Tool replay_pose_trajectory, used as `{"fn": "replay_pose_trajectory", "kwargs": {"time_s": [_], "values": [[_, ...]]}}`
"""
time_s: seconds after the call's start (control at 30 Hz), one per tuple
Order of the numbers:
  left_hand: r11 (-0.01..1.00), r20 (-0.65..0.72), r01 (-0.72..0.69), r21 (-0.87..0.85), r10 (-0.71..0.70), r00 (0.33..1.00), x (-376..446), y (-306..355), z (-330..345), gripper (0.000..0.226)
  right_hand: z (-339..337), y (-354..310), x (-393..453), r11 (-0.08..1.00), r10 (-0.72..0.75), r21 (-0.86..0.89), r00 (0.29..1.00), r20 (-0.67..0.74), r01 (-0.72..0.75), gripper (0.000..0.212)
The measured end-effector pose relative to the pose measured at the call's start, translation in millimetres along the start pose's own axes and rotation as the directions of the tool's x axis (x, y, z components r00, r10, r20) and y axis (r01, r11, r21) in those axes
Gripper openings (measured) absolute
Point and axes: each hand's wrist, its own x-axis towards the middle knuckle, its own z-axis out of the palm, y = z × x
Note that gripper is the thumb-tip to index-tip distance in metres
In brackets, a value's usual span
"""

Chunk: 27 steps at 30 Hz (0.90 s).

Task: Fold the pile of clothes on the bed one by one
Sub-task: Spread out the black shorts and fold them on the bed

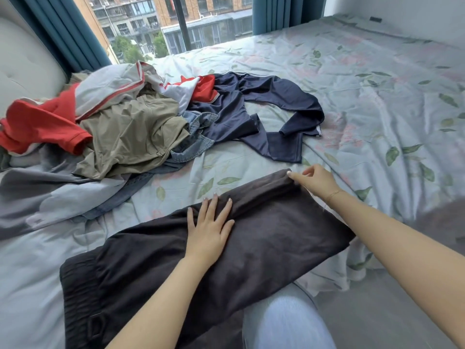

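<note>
One dark garment [264, 238] lay near on the bed [377, 96]. Left hand [210, 227] spread flat on it; right hand [314, 180] pinched its far corner. One pile of clothes [120, 122] far left.

Looking out through a big window [216, 28] at brick buildings [201, 6] and green trees [125, 47]. Seeing a black bar [181, 23] running up the glass. Finding blue curtains [68, 34] hanging at both sides of it. Noticing a soft grey headboard [25, 59] standing at the left, a white wall [402, 8] rising at the far right, and grey floor [377, 313] lying down low.
</note>
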Motion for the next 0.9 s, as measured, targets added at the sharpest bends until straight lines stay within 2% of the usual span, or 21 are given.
{"fn": "replay_pose_trajectory", "kwargs": {"time_s": [0.07, 0.17, 0.23, 0.3, 0.37, 0.47, 0.57, 0.6, 0.63, 0.7, 0.73, 0.77, 0.83, 0.9], "values": [[1.0, 0.086, 0.013, 0.008, -0.014, 0.996, -1, 0, 11, 0.066, -1, -6, 4, 0.996, 0.089, -0.002, 0.99, 0.112, -0.089, 0.053], [1.0, 0.101, -0.023, 0.021, 0.021, 0.995, -3, -3, 11, 0.066, -1, -22, 4, 0.988, 0.09, -0.143, 0.959, 0.271, -0.052, 0.058], [0.998, 0.105, -0.043, 0.038, 0.039, 0.994, -8, -2, 12, 0.067, -1, -23, 7, 0.985, 0.119, -0.164, 0.918, 0.378, -0.06, 0.057], [0.998, 0.117, -0.035, 0.051, 0.029, 0.993, -11, -1, 13, 0.067, 0, -17, 9, 0.987, 0.155, -0.048, 0.857, 0.492, -0.151, 0.062], [0.998, 0.144, -0.034, 0.061, 0.025, 0.989, -11, -1, 13, 0.066, 1, -15, 3, 0.96, 0.145, 0.115, 0.805, 0.575, -0.256, 0.054], [0.999, 0.186, -0.022, 0.026, 0.017, 0.982, -9, -1, 8, 0.06, 0, -28, -13, 0.892, 0.088, 0.313, 0.805, 0.587, -0.326, 0.037], [0.988, 0.25, -0.024, -0.15, 0.062, 0.966, -13, -6, -6, 0.056, -10, -59, -34, 0.861, 0.026, 0.403, 0.82, 0.572, -0.309, 0.018], [0.962, 0.249, -0.008, -0.274, 0.079, 0.965, -17, -8, -13, 0.055, -13, -74, -44, 0.868, 0.004, 0.404, 0.817, 0.576, -0.289, 0.015], [0.891, 0.234, 0.051, -0.452, 0.064, 0.97, -25, -10, -24, 0.054, -15, -91, -54, 0.874, -0.025, 0.407, 0.813, 0.582, -0.265, 0.013], [0.623, 0.171, 0.176, -0.762, -0.068, 0.983, -46, -20, -47, 0.049, -14, -125, -78, 0.899, -0.1, 0.395, 0.791, 0.604, -0.188, 0.01], [0.514, 0.115, 0.183, -0.838, -0.162, 0.98, -60, -29, -57, 0.044, -8, -142, -92, 0.92, -0.126, 0.365, 0.778, 0.616, -0.14, 0.01], [0.457, 0.046, 0.164, -0.874, -0.258, 0.965, -75, -39, -67, 0.04, 0, -159, -106, 0.94, -0.145, 0.329, 0.772, 0.618, -0.087, 0.01], [0.434, -0.075, 0.129, -0.892, -0.421, 0.904, -109, -65, -78, 0.035, 26, -191, -134, 0.962, -0.173, 0.273, 0.779, 0.602, 0.003, 0.011], [0.395, -0.104, 0.154, -0.906, -0.559, 0.822, -143, -91, -82, 0.034, 63, -221, -162, 0.973, -0.177, 0.223, 0.785, 0.593, 0.052, 0.007]]}}
